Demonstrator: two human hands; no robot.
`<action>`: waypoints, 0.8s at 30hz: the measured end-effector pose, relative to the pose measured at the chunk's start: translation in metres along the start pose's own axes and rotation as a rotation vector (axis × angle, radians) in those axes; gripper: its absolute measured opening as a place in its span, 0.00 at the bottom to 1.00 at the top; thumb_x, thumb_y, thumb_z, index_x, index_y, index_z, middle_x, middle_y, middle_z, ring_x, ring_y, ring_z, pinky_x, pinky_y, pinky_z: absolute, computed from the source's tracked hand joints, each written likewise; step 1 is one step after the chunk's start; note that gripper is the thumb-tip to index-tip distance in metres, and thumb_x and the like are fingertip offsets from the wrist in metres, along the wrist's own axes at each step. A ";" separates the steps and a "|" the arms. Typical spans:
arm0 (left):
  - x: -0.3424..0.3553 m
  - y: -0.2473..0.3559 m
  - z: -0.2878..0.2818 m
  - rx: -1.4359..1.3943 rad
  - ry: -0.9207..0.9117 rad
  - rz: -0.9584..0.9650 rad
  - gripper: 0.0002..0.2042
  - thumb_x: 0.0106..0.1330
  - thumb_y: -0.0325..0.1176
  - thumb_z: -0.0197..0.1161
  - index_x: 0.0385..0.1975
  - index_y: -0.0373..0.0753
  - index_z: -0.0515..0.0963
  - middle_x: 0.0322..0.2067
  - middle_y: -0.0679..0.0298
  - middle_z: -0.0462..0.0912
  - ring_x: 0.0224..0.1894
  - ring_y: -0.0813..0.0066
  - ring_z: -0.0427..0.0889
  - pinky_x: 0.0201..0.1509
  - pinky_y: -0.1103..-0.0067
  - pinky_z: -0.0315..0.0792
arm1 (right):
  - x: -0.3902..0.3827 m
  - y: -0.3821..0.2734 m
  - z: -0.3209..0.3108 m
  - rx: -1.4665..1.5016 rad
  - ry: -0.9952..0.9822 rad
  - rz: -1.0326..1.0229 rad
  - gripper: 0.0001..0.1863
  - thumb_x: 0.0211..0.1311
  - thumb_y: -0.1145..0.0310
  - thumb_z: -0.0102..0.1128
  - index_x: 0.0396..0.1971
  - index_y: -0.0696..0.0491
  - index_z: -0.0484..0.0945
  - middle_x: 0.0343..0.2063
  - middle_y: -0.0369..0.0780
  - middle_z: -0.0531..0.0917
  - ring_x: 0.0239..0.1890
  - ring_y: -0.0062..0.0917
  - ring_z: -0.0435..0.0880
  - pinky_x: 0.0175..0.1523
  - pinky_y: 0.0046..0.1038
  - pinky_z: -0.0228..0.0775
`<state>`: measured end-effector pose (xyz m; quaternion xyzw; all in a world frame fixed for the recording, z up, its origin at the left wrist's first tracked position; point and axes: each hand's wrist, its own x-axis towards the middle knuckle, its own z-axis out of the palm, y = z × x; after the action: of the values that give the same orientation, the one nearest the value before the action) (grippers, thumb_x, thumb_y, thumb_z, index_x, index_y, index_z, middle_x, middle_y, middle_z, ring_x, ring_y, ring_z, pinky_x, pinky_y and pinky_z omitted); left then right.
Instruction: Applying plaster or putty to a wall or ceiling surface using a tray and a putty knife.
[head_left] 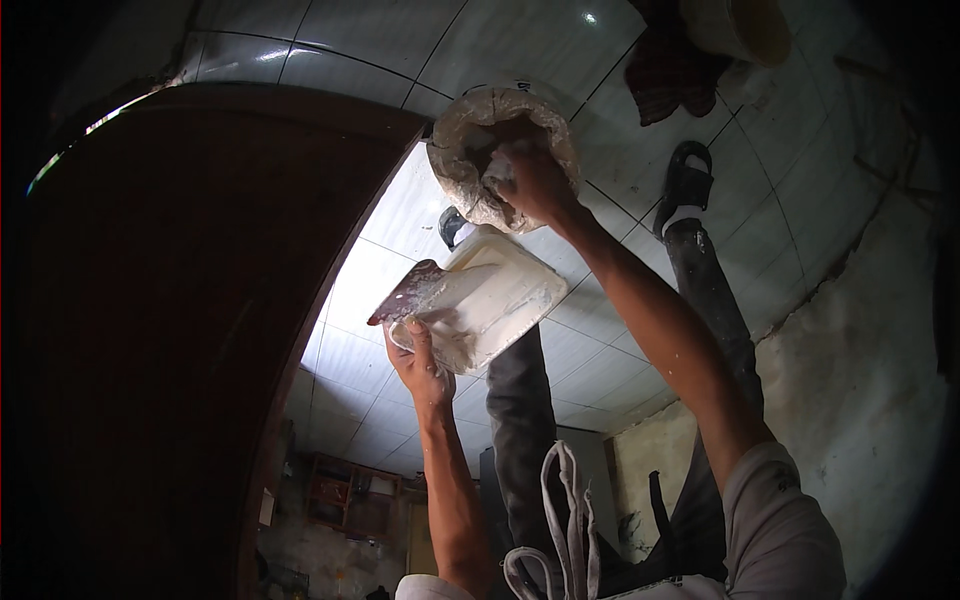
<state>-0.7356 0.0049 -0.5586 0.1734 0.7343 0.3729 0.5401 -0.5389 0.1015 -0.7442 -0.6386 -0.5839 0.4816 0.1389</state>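
Observation:
My left hand (pixel 422 368) grips the near left corner of a shallow, rectangular white plastic tub (pixel 525 300), its thumb over the rim. White paste is smeared inside the tub. Across the tub's left side lies a dark reddish scraper blade (pixel 412 290), spattered white; I cannot tell whether my fingers hold it too. Just beyond the tub, an open bag (pixel 448 165) with a rolled-down, powdery rim stands on the floor. My right hand (pixel 530 182) reaches into its mouth with curled fingers. Something whitish shows at the fingertips, too unclear to name.
A large dark brown panel (pixel 190 300) fills the left side. Pale tiles (pixel 370 40) cover the floor. A bucket (pixel 745 30) and a dark red cloth (pixel 675 75) lie at the far right. My sandalled foot (pixel 685 180) stands right of the bag, near a stained wall (pixel 850 390).

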 end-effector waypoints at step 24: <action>0.004 0.004 0.077 -0.310 0.036 0.072 0.22 0.70 0.46 0.54 0.54 0.36 0.64 0.50 0.57 0.73 0.49 0.66 0.76 0.52 0.70 0.75 | -0.106 -0.101 -0.187 0.446 0.357 0.043 0.30 0.49 0.75 0.67 0.56 0.48 0.71 0.53 0.43 0.70 0.56 0.34 0.75 0.50 0.38 0.80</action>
<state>-0.6664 0.0376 -0.5690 0.1075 0.6710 0.5037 0.5334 -0.4400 0.1090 -0.5283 -0.6793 -0.4163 0.4807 0.3663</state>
